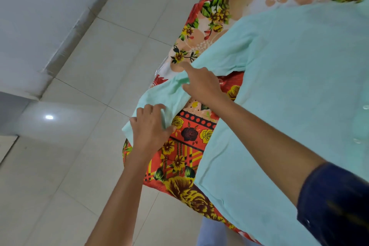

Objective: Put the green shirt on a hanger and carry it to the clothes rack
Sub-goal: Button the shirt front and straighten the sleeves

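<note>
The green shirt lay spread flat on a bed covered with a floral bedsheet, occupying most of the right side of the head view. Its body extended from the upper right down to the lower edge of the frame. Two pale buttons were visible near the right edge, on the shirt's front. One sleeve ran out to the left from the shirt's body, across the red and yellow flowered border of the sheet, and its end reached just past the edge of the bed, over the floor.

The left hand rested at the cuff end of that sleeve, fingers curled and gripping a fold of the fabric. The right hand sat further up the same sleeve, nearer the shirt's body. Its index finger pointed outward along the upper edge of the sleeve, while the thumb and remaining fingers pinched the cloth, which was bunched between the two hands. The right forearm crossed over the shirt's body, and a dark blue sleeve covered the upper part of that arm at the lower right.

The tiled floor was pale, with a bright light reflection on it at the left. A white wall met the floor at the upper left.
</note>
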